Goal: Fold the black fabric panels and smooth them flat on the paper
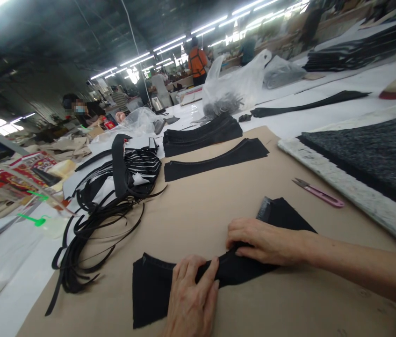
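Observation:
A curved black fabric piece (152, 285) lies on the brown paper sheet (212, 206) near the table's front edge. My left hand (192, 295) rests on its left part with fingers together, pressing flat on the cloth. My right hand (264, 241) lies on the middle of the piece, fingers curled over a folded edge and pinching it. The fabric's right end (282, 213) sticks out behind my right hand.
Pink thread snips (319, 193) lie to the right. A grey felt pad (369, 154) on a white board is at far right. Stacked black curved pieces (201, 133) and another (215, 161) lie behind. A tangle of black strips (96, 220) spreads at left. Plastic bags and workers are farther back.

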A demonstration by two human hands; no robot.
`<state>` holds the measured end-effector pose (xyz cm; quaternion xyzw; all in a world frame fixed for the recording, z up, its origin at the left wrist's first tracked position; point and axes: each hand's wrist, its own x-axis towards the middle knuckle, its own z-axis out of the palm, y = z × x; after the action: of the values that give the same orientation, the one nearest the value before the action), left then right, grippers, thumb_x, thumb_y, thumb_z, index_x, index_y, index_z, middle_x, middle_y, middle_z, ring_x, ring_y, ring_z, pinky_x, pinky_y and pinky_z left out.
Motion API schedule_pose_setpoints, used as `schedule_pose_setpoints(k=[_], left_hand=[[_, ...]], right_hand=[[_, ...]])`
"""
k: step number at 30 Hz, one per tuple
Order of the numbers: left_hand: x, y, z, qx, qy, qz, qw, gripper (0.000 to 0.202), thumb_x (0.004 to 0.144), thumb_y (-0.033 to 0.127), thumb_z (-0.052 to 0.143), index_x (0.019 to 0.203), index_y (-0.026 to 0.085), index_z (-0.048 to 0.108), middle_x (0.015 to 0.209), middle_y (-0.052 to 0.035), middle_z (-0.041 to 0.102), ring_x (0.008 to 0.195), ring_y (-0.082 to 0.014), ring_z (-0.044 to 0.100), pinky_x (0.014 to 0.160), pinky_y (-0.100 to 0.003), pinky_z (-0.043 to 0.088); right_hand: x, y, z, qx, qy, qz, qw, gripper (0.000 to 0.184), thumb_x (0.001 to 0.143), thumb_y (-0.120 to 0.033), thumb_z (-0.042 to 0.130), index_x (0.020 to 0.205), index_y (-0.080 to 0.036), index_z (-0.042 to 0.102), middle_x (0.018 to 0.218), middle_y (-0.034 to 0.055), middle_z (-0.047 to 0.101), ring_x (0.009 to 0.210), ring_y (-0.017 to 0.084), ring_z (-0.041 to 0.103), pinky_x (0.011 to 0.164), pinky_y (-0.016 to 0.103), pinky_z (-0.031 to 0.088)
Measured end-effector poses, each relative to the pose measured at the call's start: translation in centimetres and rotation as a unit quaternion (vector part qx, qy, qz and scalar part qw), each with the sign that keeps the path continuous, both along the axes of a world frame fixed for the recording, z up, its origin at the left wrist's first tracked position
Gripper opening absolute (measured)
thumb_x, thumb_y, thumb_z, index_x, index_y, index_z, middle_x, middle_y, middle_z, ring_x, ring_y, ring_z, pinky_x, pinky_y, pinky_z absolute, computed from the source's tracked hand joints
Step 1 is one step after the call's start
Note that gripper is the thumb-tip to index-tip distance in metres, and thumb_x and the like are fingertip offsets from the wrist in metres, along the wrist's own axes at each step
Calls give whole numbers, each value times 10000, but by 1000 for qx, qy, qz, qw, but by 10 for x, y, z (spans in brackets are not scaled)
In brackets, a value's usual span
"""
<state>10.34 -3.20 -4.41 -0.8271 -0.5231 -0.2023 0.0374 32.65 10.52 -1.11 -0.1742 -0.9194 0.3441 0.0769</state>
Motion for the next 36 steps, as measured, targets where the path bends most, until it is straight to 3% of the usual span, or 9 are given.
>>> schedule_pose_setpoints(k=[3,6,10,14,19,26,29,32,36], left_hand=[[-3,3,1,-28,3,-38,999,397,908,153,476,1301,184,517,1171,-102,554,1102,-216,514,898,-348,480],[-3,5,3,-62,-20,-63,996,358,925,145,447,1275,139,518,1018,-82,595,930,-182,553,808,-311,507],[1,6,4,-20,19,-75,997,349,954,218,426,1266,94,522,948,-85,621,856,-200,558,758,-329,516],[7,5,6,-3,46,-58,997,387,970,272,403,1298,97,509,952,-82,628,847,-201,558,748,-327,504],[18,4,5,19,63,-19,998,384,983,327,376,1270,139,549,888,-55,617,800,-194,545,717,-328,463],[15,2,3,49,91,-24,994,407,993,357,342,1276,156,554,915,-40,637,817,-190,555,777,-329,408],[1,-1,8,60,76,-50,994,382,987,356,375,1266,174,561,936,-26,651,835,-176,566,786,-322,395],[-9,-5,15,23,41,-69,997,348,964,324,457,1279,204,543,998,-13,655,907,-173,574,827,-328,390],[2,-5,17,-39,-50,1,998,305,913,160,504,1201,230,576,935,-26,600,893,-187,548,820,-351,421]], right_hand=[[3,1,-2,2,8,-2,1000,151,860,-92,557,949,-173,649,945,42,601,935,169,557,866,279,411],[6,1,0,17,18,3,1000,144,880,-100,542,935,-173,653,945,46,594,938,169,548,862,278,406],[9,-1,2,106,10,51,993,190,925,-118,468,909,-171,650,909,60,592,884,179,517,822,301,385],[13,-5,-2,206,-5,82,975,231,951,-136,411,935,-175,638,866,56,594,802,184,484,751,335,344],[16,-8,-9,254,1,95,963,215,956,-154,424,1040,-174,620,904,55,607,836,188,500,745,353,322],[17,-14,-3,268,-8,82,960,208,945,-148,417,1029,-178,605,897,56,612,814,193,500,729,356,303],[15,-25,5,241,-19,68,968,170,910,-162,467,1024,-192,589,871,38,607,787,190,509,731,356,303],[11,-38,9,188,-41,19,981,224,854,-184,550,1078,-187,548,945,46,607,852,205,537,785,365,319],[8,-42,8,136,-67,-49,987,140,841,-237,594,959,-187,539,969,52,583,879,218,531,834,387,338]])
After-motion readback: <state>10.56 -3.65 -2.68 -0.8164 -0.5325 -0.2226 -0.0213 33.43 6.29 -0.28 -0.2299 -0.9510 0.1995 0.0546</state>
